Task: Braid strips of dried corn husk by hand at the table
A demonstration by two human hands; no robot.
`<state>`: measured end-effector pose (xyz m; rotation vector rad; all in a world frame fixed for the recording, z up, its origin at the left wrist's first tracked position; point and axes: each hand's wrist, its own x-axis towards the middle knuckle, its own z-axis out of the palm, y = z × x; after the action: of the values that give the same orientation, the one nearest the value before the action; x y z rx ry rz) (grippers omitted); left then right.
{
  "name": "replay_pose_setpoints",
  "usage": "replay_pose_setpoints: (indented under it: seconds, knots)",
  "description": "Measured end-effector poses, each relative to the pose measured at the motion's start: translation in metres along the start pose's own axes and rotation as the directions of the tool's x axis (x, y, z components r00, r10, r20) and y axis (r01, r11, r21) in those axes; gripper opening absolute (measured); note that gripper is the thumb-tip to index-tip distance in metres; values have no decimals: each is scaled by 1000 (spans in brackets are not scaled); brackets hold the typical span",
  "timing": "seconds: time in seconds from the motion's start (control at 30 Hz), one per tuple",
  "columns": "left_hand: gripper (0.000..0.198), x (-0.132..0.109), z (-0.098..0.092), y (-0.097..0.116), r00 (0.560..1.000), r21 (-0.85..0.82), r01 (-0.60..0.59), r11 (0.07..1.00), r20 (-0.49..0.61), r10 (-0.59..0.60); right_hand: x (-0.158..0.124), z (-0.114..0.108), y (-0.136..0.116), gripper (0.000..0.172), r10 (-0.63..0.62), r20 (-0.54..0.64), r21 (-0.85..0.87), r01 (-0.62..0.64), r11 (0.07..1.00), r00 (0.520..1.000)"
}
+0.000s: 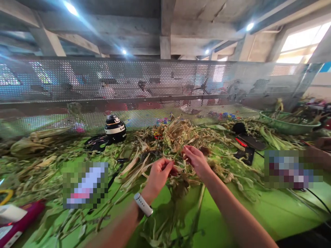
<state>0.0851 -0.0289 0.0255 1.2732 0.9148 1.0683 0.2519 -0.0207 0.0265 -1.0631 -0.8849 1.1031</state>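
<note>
Above a heap of dried husks [181,129], both my hands work close together in the middle of the head view. My left hand [160,171], with a white band [143,204] at its wrist, has thumb and fingers pinched on a thin greenish strip of dried husk [178,154]. A little higher and to the right, my right hand [196,159] is also closed, its fingertips pinched at the same strip's other end. Brownish husk pieces [181,186] hang or lie just below the hands; which of them join the strip I cannot tell.
A perforated metal screen [144,82] spans the green table's back. A black-and-white container [115,129] stands back left, a green basin [289,125] back right. Blurred-out devices lie on both sides. A maroon object [24,220] is front left; another person's hand [322,150] shows at right.
</note>
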Motion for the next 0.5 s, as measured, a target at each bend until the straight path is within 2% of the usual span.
replay_pose_setpoints:
  seconds: [0.13,0.33,0.4,0.43,0.5]
  knots:
    - [30,-2,2,-4,998,-23,39,999,46,-38,-5,8,4,36,-72,28,-114,75,991,997]
    - [30,-2,-2,-8,996,-36,64,997,60,-62,9,-12,1,38,-217,41,-370,217,903,975]
    - [30,-3,-3,-8,996,-31,66,997,57,-64,14,-23,-4,33,-256,-75,-367,212,906,964]
    - [30,-3,-4,-7,997,-26,61,998,47,-59,16,-27,-7,30,-277,-189,-345,201,917,942]
    - [30,-4,-4,-6,999,-11,42,999,17,-42,17,-31,-12,28,-231,-330,-237,156,959,915]
